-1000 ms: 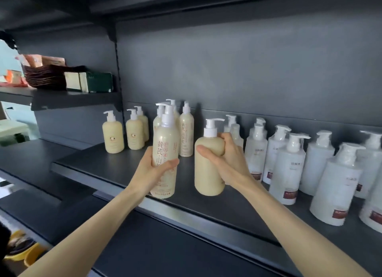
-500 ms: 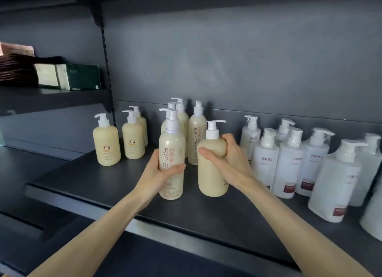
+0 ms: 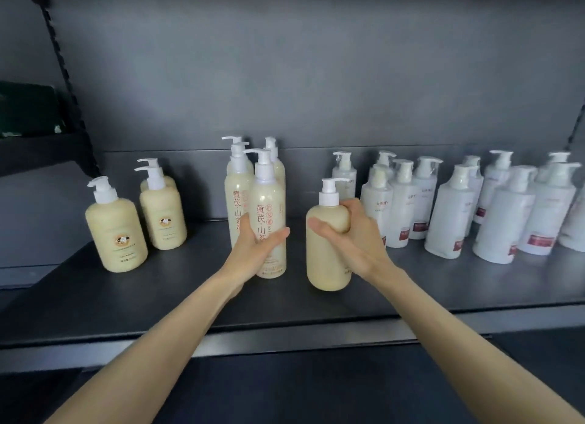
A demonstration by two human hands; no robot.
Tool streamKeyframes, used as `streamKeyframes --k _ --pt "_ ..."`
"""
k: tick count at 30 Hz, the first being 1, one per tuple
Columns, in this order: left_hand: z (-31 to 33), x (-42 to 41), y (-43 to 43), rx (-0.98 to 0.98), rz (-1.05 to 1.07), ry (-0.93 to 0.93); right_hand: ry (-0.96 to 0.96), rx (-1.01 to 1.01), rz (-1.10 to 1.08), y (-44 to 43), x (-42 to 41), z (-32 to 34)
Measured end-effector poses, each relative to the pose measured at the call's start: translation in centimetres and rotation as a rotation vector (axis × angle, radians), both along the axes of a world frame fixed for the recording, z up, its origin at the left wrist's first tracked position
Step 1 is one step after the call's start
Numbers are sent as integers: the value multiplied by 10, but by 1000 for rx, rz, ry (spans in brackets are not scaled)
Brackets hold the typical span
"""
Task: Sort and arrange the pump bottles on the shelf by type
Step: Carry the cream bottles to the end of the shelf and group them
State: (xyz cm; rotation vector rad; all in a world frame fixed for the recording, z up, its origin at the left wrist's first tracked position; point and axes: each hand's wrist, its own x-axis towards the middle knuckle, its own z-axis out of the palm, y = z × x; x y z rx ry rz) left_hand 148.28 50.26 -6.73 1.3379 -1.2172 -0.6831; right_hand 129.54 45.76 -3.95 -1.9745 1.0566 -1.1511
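Note:
My left hand [image 3: 253, 249] grips a tall cream pump bottle with red characters [image 3: 270, 214], which stands in front of several like ones [image 3: 235, 198]. My right hand [image 3: 351, 236] grips a squat cream pump bottle [image 3: 326, 259] with its plain back toward me, standing on the dark shelf [image 3: 190, 297]. At the left stand three squat cream bottles with round labels [image 3: 115, 230], [image 3: 164, 214]. At the right, several white pump bottles with red labels [image 3: 449, 214] are crowded together.
The shelf's grey front lip [image 3: 285, 338] runs across below my arms. A dark back panel [image 3: 316, 75] closes the shelf behind. A notched upright [image 3: 63, 75] and a neighbouring shelf with a dark green box [image 3: 28, 113] are at the left.
The view has swung to the right and closer to the shelf. The tall bottle in my left hand now stands against its group. My right hand still holds the squat bottle, a little apart from it.

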Motion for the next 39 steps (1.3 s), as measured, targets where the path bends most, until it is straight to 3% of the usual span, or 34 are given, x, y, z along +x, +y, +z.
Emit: streamKeyframes --k 6,11,16,22,31,39 --pt "4 3 16 56 -19 -93 7 5 -9 14 -6 5" --pt "3 11 45 7 146 -189 -29 -21 70 26 -1 16" --pt "4 26 86 40 74 -118 -71 -69 183 47 20 27" --pt "6 42 119 94 -111 -117 -62 -66 333 72 74 29" --pt "-5 141 112 73 -1 -131 115 54 541 55 179 22" --pt "-13 204 93 135 -39 -230 134 54 507 40 236 11"
